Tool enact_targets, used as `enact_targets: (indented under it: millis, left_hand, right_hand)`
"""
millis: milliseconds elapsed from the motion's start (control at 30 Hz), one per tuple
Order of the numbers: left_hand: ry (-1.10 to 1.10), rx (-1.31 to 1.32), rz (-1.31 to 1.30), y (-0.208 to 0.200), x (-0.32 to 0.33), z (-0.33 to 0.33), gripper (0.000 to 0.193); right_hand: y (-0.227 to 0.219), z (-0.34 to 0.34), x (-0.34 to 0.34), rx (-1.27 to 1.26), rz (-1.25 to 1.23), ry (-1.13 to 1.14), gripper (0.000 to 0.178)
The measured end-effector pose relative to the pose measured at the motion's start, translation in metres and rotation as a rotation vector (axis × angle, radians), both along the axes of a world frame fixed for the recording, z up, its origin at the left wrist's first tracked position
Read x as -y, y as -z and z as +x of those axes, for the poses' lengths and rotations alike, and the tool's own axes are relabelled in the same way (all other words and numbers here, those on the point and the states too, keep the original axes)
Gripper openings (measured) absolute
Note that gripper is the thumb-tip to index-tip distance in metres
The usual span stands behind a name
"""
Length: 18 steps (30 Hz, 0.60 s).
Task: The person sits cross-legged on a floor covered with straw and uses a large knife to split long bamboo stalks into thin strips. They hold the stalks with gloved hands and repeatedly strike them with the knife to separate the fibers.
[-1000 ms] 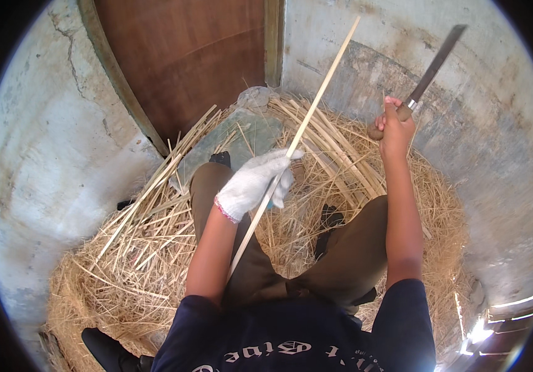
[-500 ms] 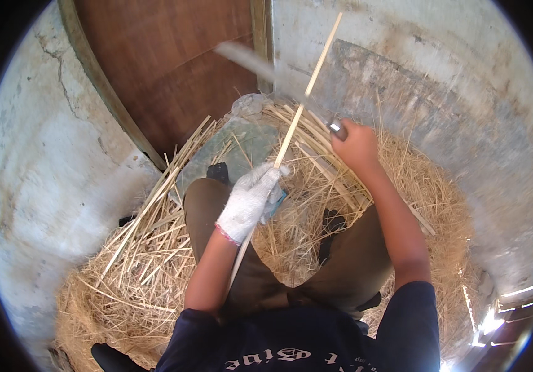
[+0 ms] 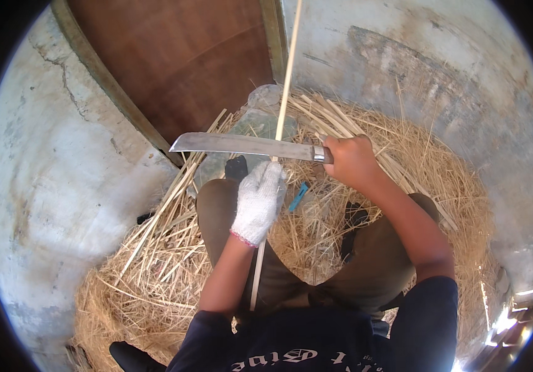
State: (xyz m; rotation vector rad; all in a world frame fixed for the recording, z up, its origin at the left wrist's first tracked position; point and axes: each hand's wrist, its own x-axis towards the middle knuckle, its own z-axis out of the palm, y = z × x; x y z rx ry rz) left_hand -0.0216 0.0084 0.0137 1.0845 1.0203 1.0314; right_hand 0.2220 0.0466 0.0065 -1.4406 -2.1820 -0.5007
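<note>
Straw [image 3: 310, 242]: a big yellow heap, spread out left, right and far.
Door [image 3: 180, 59]: brown, at the far left.
Stick [image 3: 287, 68]: long, thin and pale, it runs from near to far in the middle.
Knife [image 3: 235, 144]: big, with its blade crossing over the stick, tip to the left.
Left hand [image 3: 257, 201]: white and gloved, its grip is wrapped around the stick, on the near side of the blade.
Right hand [image 3: 353, 162]: bare, its grip is tight around the knife's handle, right of the stick.
Blue thing [image 3: 299, 196]: small, right of the left hand.
</note>
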Motion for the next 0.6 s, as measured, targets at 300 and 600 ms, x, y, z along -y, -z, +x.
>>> enact_targets:
  millis: [300, 600]
  left_hand:
    - [0.022, 0.045, -0.038, -0.004, 0.002, 0.01, 0.022]
    - [0.061, 0.095, -0.059, -0.009, 0.008, 0.009, 0.018]
  right_hand:
    - [-0.006, 0.014, -0.011, -0.049, -0.009, 0.118, 0.023]
    - [-0.014, 0.014, 0.005, -0.034, -0.053, -0.04, 0.014]
